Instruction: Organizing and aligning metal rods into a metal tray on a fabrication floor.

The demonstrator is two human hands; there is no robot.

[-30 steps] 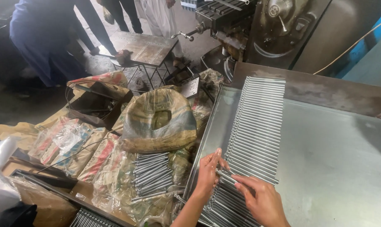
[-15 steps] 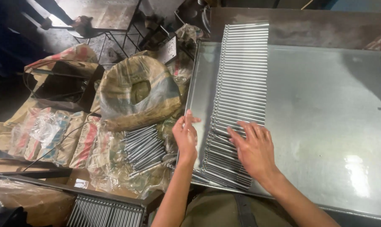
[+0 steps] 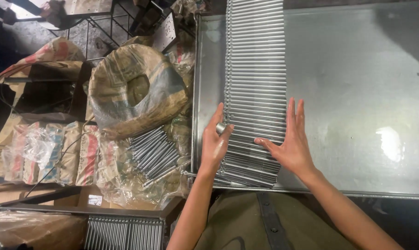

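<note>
A long row of thin shiny metal rods (image 3: 255,69) lies side by side on a galvanised sheet-metal tray table (image 3: 357,83). My left hand (image 3: 215,141) presses flat against the rods' left ends near the tray's left rim, a ring on one finger. My right hand (image 3: 289,141) lies flat, fingers straight, against the right ends of the near rods. Both hands squeeze the near part of the row between them. Neither hand grips anything.
Left of the table sits a rolled-up woven sack (image 3: 134,88) with loose rods (image 3: 155,153) lying on plastic-covered bags (image 3: 57,153). A tray of more rods (image 3: 124,231) stands at the bottom left. A metal stool frame (image 3: 103,18) stands at the far left.
The view has tipped down closer over the table. My hands went from picking at the near rods to lying flat on either side of the row.
</note>
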